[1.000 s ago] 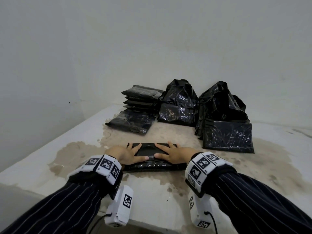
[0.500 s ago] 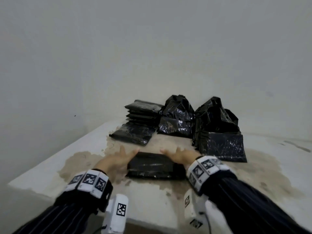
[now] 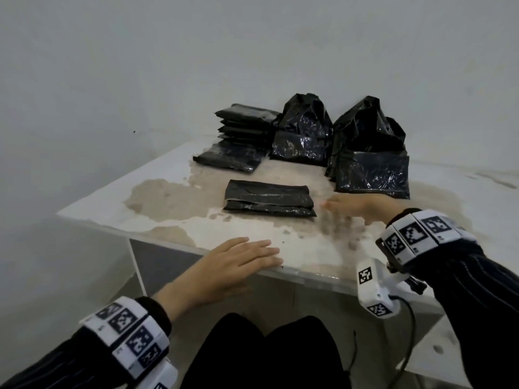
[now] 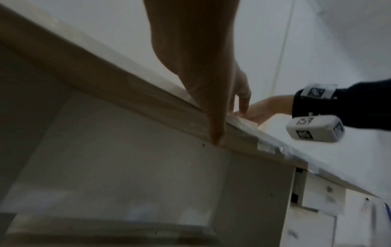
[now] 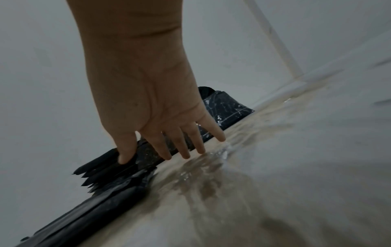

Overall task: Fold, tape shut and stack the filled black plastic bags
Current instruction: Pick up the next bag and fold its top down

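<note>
1. Left hand: flat, fingers straight together, holds nothing, fingertips resting on the near bench edge. Wrist view shows the fingers hooked over the lip.
2. Finished stack sits far left by the wall, one flat bag lying in front of it. That's the drop zone.
3. Folded bag lies mid-bench, untouched. Whether it's taped, can't tell.
4. Step in hand, my read: move it to the stack. Grab both short ends, keep it level so the fold doesn't spring, lay it square on top.
5. Right hand: spread, empty, hovering low just right of the folded bag, blurred.
6. Unfolded bags stand far right, near that hand. Don't clip them.
7. Room: open bench left of the folded bag. Left and near edges close, surface stained, maybe wet, so lift rather than slide.
</note>
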